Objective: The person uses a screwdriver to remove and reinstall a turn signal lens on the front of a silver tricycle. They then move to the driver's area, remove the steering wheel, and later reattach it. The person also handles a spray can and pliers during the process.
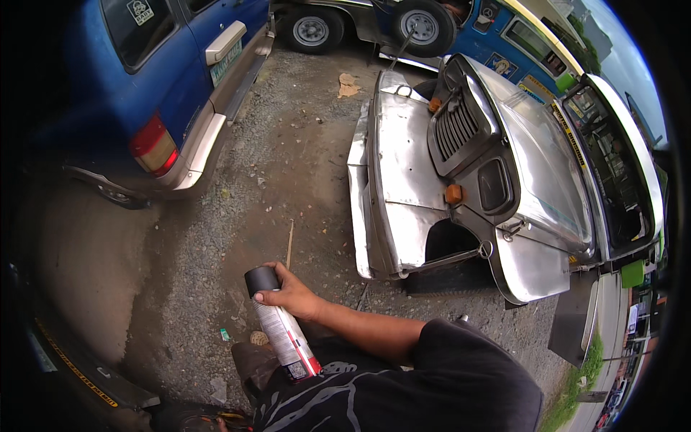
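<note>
My right hand [294, 297] is wrapped round the upper part of an aerosol spray can [283, 338]. The can has a dark grey cap [261, 279], a white printed label and a red band at its lower end. It leans in front of my dark shirt [389, 396], cap end away from me. My right forearm [367, 331] reaches across from the right. I cannot make out my left hand anywhere in the picture.
A bare-metal jeep-like vehicle front [432, 158] with orange lamps stands at right. A blue vehicle [173, 93] is parked at left, another with wheels showing [311, 30] at the back. Gravelly ground [266, 180] holds a thin stick [290, 243] and a cardboard scrap [348, 86].
</note>
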`<state>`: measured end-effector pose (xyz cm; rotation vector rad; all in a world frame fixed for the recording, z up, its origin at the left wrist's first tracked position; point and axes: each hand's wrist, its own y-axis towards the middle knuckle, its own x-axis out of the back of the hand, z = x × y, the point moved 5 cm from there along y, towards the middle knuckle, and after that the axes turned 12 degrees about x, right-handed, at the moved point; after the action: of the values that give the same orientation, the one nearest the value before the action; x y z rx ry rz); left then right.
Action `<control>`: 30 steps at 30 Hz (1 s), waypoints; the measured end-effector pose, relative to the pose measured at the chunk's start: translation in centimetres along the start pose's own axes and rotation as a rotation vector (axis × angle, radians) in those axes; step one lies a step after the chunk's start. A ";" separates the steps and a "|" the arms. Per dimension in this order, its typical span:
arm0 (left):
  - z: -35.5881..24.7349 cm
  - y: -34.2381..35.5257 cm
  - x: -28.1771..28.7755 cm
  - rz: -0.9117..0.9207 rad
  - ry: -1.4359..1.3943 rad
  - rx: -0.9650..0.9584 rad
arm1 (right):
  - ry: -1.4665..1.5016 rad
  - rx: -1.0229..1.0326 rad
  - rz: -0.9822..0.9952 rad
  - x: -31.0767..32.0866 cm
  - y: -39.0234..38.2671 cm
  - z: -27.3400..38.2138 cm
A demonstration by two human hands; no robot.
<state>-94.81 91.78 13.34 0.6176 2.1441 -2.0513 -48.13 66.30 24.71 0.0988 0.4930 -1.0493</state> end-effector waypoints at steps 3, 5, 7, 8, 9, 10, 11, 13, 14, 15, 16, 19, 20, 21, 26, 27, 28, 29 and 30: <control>-9.4 3.1 -1.6 -0.021 0.074 0.015 | 0.006 0.060 -0.094 -3.0 6.2 -1.5; -16.5 5.7 -2.2 -0.018 0.125 0.033 | 0.040 -0.008 -0.124 -5.0 10.2 -3.8; -24.9 8.1 -3.0 -0.003 0.188 0.034 | 0.064 0.007 -0.153 -8.2 14.6 -6.1; -29.0 9.1 -3.3 -0.003 0.210 0.032 | 0.086 0.004 -0.158 -10.1 16.1 -7.4; -32.9 10.0 -3.5 -0.005 0.216 0.033 | 0.048 -0.022 -0.170 -12.2 17.7 -8.6; -36.7 10.6 -3.9 -0.005 0.224 0.030 | 0.011 -0.049 -0.173 -14.6 19.2 -9.7; -40.4 11.2 -4.6 -0.005 0.233 0.023 | 0.001 -0.053 -0.191 -16.9 20.5 -10.4; -47.5 12.0 -6.4 -0.007 0.255 0.013 | -0.069 -0.022 -0.225 -20.2 22.4 -10.5; -50.9 12.3 -7.6 -0.009 0.280 0.006 | -0.063 -0.033 -0.251 -21.3 22.8 -10.3; -54.0 12.8 -8.9 -0.010 0.284 0.004 | -0.066 -0.018 -0.285 -22.2 23.4 -9.9; -56.7 13.3 -10.1 -0.024 0.333 -0.024 | -0.069 -0.002 -0.316 -23.1 24.1 -9.4; -63.5 15.4 -14.3 -0.026 0.474 -0.135 | -0.223 0.060 -0.328 -24.9 28.0 -7.9; -65.1 16.2 -15.8 0.011 0.510 -0.096 | -0.313 0.082 -0.321 -25.5 29.5 -7.5; -66.3 17.0 -17.2 0.046 0.545 -0.056 | -0.210 0.088 -0.320 -26.1 31.3 -7.6; -71.1 19.6 -22.9 0.078 0.566 0.111 | -0.137 0.316 -0.405 -26.9 39.1 -6.0; -72.4 20.0 -24.1 0.073 0.648 0.087 | -0.138 0.334 -0.435 -26.9 40.4 -6.0; -73.3 20.5 -25.2 0.070 0.699 0.092 | -0.103 0.314 -0.477 -26.6 41.6 -6.2; -74.3 20.6 -26.1 0.063 0.739 0.109 | -0.070 0.293 -0.529 -26.5 42.3 -6.7; -75.3 21.0 -27.1 0.063 0.784 0.132 | -0.039 0.273 -0.586 -26.2 42.9 -7.2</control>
<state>-47.67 159.65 9.46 1.7175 2.2715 -2.1481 -24.69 111.27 23.15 0.1813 0.3447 -1.6887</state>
